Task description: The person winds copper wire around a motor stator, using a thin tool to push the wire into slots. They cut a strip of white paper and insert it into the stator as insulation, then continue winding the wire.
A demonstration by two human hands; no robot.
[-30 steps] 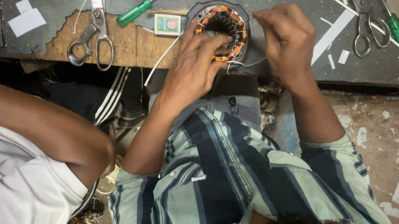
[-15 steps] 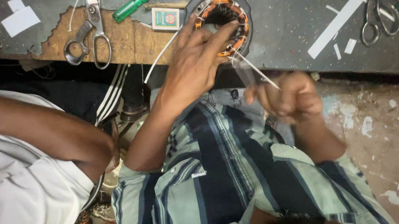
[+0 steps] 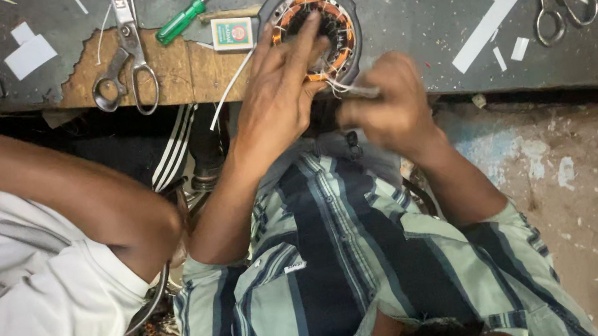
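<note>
A round motor stator (image 3: 341, 5) with copper windings lies on the dark worktable (image 3: 409, 6). My left hand (image 3: 276, 99) rests on it, fingers spread and reaching into the ring's hollow, holding it down. My right hand (image 3: 386, 110) is just below the stator's near edge, fingers pinched on a thin pale strip (image 3: 357, 91) that points towards the windings. Both forearms come out of a striped shirt (image 3: 331, 267).
Another person's arm (image 3: 55, 191) in a white sleeve lies along the left. On the table are scissors (image 3: 129, 63), a green screwdriver (image 3: 184, 20), a small box (image 3: 232, 33), white paper strips (image 3: 492, 21), and more scissors (image 3: 552, 0) at the right.
My right hand drew back from the stator, pulling a thin strip towards the body, and has now returned to the stator's near edge. My left hand stayed on the stator.
</note>
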